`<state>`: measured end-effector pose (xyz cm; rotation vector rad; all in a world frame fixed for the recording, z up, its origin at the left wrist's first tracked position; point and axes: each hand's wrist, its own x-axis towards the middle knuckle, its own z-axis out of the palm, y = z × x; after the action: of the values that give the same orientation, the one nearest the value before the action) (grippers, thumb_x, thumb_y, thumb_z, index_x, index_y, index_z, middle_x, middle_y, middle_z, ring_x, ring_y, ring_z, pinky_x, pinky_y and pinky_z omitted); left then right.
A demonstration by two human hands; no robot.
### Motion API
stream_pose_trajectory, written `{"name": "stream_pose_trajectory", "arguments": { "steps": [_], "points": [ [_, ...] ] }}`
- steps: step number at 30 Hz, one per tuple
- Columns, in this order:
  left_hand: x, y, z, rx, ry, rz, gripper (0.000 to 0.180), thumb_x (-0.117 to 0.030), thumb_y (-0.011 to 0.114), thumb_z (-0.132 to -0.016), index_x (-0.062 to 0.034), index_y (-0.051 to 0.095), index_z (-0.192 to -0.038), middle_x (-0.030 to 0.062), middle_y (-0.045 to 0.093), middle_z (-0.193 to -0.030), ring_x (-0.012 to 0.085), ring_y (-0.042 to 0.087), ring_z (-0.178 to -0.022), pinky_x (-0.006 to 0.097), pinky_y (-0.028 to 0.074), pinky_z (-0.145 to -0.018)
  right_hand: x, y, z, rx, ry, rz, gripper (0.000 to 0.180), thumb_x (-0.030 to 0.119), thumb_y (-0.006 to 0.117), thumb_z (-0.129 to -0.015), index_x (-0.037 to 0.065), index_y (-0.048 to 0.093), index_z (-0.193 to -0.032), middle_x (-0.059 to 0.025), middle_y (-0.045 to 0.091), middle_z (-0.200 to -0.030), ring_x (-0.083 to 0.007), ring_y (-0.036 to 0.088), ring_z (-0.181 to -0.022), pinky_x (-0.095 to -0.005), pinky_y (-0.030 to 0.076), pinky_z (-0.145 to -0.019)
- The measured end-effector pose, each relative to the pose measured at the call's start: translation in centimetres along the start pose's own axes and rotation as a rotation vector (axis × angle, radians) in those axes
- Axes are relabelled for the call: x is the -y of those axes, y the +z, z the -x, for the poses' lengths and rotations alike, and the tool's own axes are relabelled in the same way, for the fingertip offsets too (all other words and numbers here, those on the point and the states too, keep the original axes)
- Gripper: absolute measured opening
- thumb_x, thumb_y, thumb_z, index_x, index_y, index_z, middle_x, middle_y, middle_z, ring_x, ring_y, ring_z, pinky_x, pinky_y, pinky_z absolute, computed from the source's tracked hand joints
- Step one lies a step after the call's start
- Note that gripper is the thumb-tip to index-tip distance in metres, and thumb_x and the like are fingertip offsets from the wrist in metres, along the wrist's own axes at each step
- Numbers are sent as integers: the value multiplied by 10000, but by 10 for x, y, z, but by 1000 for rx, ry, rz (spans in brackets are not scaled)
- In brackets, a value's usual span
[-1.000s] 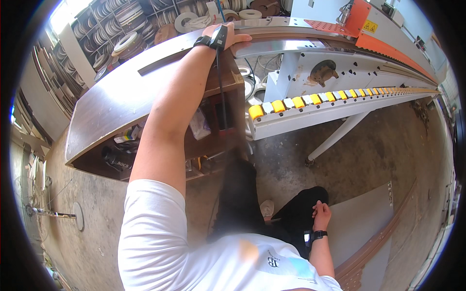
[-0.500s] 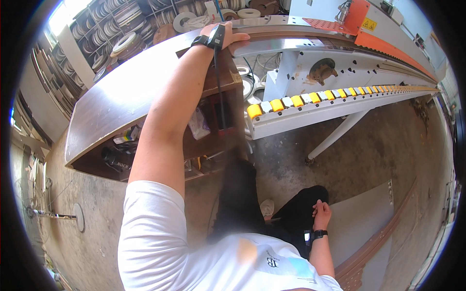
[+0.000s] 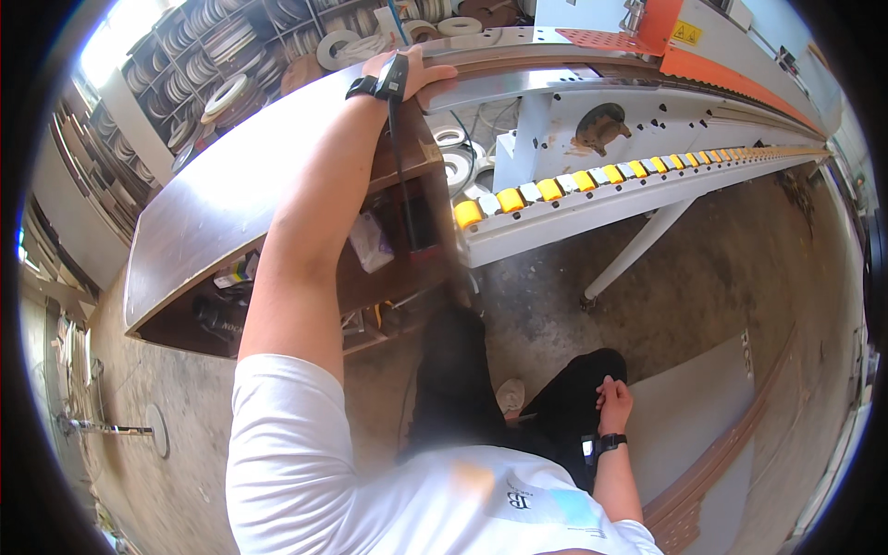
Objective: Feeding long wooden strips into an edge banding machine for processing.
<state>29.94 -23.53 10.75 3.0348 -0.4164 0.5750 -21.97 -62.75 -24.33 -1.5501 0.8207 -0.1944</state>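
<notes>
My left hand (image 3: pixel 407 78) reaches far forward and lies over a long brown strip (image 3: pixel 518 67) at the near end of a metal machine rail (image 3: pixel 499 87). Its thumb points right along the strip, apart from the other fingers, which are partly hidden by the hand. A dark box with a cable is strapped to that wrist. My right hand (image 3: pixel 614 409) rests by my bent right knee, fingers loosely curled in with nothing visible in them.
A dark wooden cabinet (image 3: pixel 176 250) with open shelves stands under my left arm. Right of it runs a white beam with yellow rollers (image 3: pixel 551 190). An orange machine guard (image 3: pixel 680 42) is far right. Edging rolls (image 3: pixel 227 97) fill racks behind. A grey panel (image 3: pixel 684 407) and brown strips (image 3: pixel 712 476) lie lower right.
The view has shifted slightly, so the machine and cabinet sit a little further left in it. My left hand stays on the strip and my right hand stays by the knee.
</notes>
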Motion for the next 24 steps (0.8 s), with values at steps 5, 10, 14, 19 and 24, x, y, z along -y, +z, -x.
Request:
{"name": "stream_pose_trajectory", "arguments": {
  "steps": [5, 10, 14, 19, 24],
  "points": [
    [-4, -8, 2, 54, 6, -147, 865, -803, 466, -981, -41, 648, -1350, 239, 748, -1254, 366, 728, -1189, 481, 574, -998, -8, 3, -6, 12, -16, -43, 349, 284, 691, -1059, 93, 635, -772, 8, 617, -706, -68, 515, -580, -243, 413, -532],
    [4, 2, -7, -48, 20, -133, 668, -667, 490, -1008, -88, 752, -1213, 186, 784, -1175, 352, 752, -1124, 482, 575, -972, -4, 0, -1, 10, -30, -39, 352, 270, 708, -1047, 72, 629, -767, -17, 663, -728, -68, 544, -567, -251, 436, -506],
    [3, 28, -21, -220, 53, -170, 571, -583, 506, -1010, -97, 802, -1055, 216, 784, -1081, 365, 763, -1056, 493, 586, -926, -7, -7, 2, 8, -18, -60, 353, 305, 705, -1050, 75, 639, -790, -21, 671, -742, -74, 554, -571, -252, 434, -506],
    [-8, 17, -14, 49, 415, -391, 358, -354, 497, -1033, -126, 729, -1182, 204, 748, -1178, 386, 727, -1123, 505, 598, -940, -21, -23, 3, -10, -59, -161, 366, 340, 679, -1067, 49, 647, -847, -29, 659, -745, -101, 588, -594, -278, 467, -540],
    [43, 43, -49, 88, 49, -214, 689, -640, 380, -1058, -158, 571, -1511, 213, 678, -1403, 432, 628, -1313, 565, 497, -1079, -16, -45, 22, -250, -99, -103, 318, 342, 714, -1035, 26, 758, -1026, -35, 732, -839, -115, 661, -725, -294, 529, -671]
  ]
}}
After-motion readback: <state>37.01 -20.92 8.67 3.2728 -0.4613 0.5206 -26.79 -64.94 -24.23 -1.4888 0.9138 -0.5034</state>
